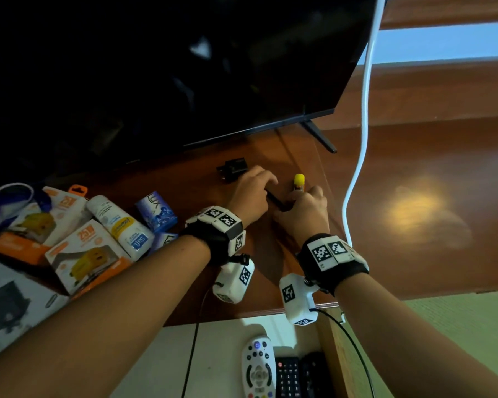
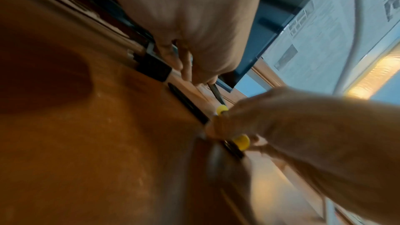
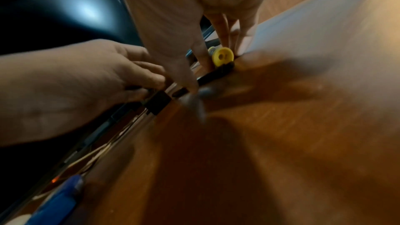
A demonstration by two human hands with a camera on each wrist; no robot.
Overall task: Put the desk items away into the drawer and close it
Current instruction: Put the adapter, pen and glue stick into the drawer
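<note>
In front of the television (image 1: 156,67), on the brown table (image 1: 400,225), the left hand (image 1: 252,191) curls its grip round a thin black pen (image 1: 275,201). Just right of it, the right hand (image 1: 305,211) grips a yellow-capped tube (image 1: 299,180). The open drawer (image 1: 335,354) sits below the table edge, holding a white remote (image 1: 258,366) beside two black ones.

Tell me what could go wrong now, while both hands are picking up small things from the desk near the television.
1. The left hand and right hand work almost touching, so one may knock the black pen or the yellow-capped tube loose.
2. The white cable hangs just beside the right hand and could snag.
3. The black adapter may be nudged under the television.
</note>
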